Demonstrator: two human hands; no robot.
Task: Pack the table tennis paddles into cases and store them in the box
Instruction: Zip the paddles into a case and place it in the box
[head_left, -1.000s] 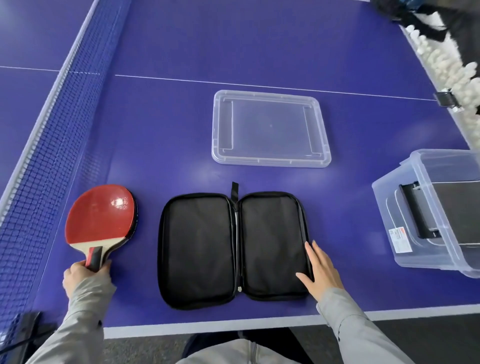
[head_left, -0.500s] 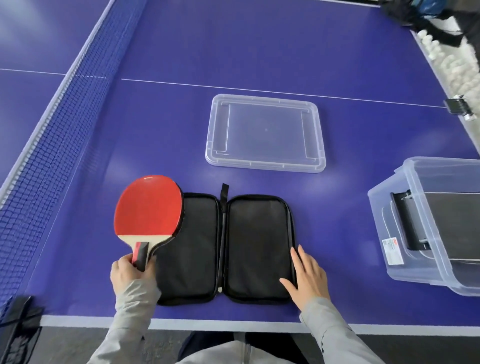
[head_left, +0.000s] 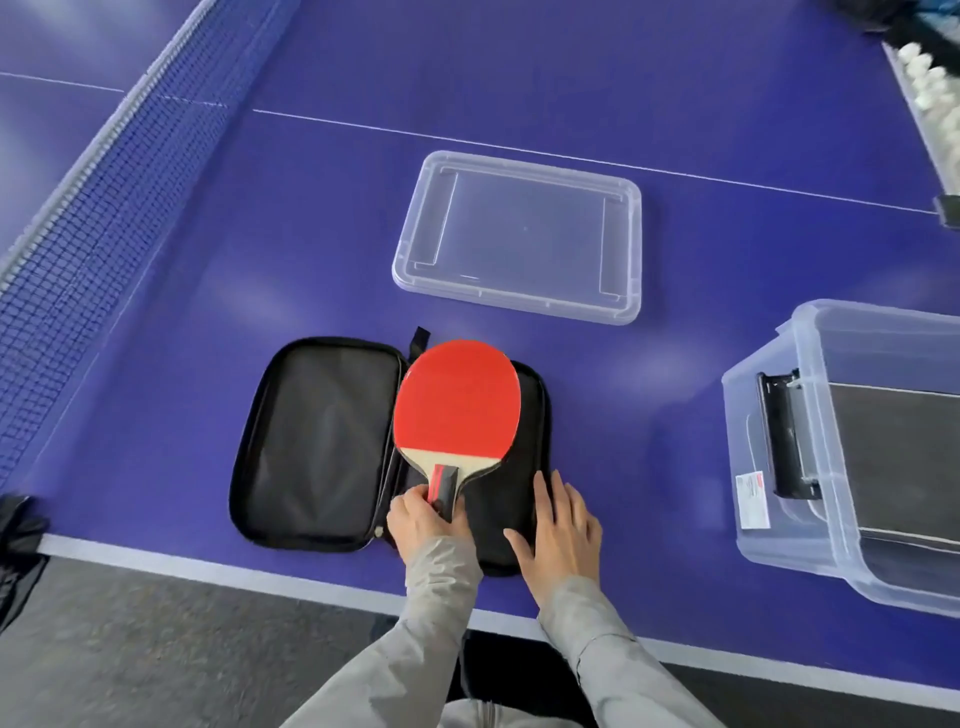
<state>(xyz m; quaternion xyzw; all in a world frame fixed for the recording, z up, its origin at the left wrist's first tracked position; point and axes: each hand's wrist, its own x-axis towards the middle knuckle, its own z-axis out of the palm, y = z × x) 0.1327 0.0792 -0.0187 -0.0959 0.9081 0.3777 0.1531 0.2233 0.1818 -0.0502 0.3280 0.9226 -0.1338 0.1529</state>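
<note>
A: Where does the red-faced wooden paddle (head_left: 457, 397) sit relative to the open black fabric zip case (head_left: 317, 441)?

B: It sits over the case's right half. The blade points toward the case's far edge and the handle toward its near edge, so the paddle's long axis runs along the case's long side. Whether the blade already rests on the lining cannot be told.

A: Who has it?

B: The person's left hand (head_left: 421, 519) has its fingers curled round the handle at the case's near edge, just right of the spine. The right hand (head_left: 558, 525) lies flat with straight fingers on the case's near right corner, pinning it, and holds nothing.

A: So what does the next move hinge on?

B: Probably on lowering the blade squarely inside that half, away from the zip. The left hand is the nearer one. The clear plastic box (head_left: 743, 441) stands well to the right of the case.
</note>
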